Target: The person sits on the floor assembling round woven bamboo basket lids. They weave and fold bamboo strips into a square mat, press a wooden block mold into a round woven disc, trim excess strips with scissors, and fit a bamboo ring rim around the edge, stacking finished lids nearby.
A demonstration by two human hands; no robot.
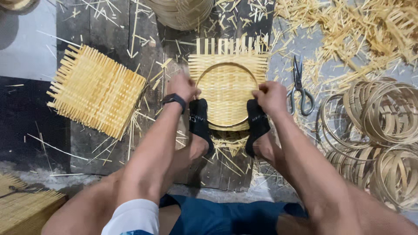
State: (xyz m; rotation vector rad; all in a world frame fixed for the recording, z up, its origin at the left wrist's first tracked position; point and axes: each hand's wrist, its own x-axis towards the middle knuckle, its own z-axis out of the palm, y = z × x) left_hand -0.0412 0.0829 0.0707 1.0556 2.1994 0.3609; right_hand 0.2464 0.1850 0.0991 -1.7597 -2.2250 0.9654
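Fingers (261, 93) of both hands curled on bamboo hoop (226, 65) (over woven mat (226, 54))

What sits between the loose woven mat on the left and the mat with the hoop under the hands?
Head view: only dark floor boards strewn with bamboo slivers separate the loose woven mat from the hooped mat; the left hand reaches its near edge.

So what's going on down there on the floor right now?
A person sits on the floor with a square woven bamboo mat in front of them, a round bamboo hoop pressed onto it. The left hand and right hand grip the hoop's two sides, while both feet in black socks pin the near edge. A second woven bamboo mat lies to the left; grey metal scissors and a pile of loose bamboo hoops lie to the right.
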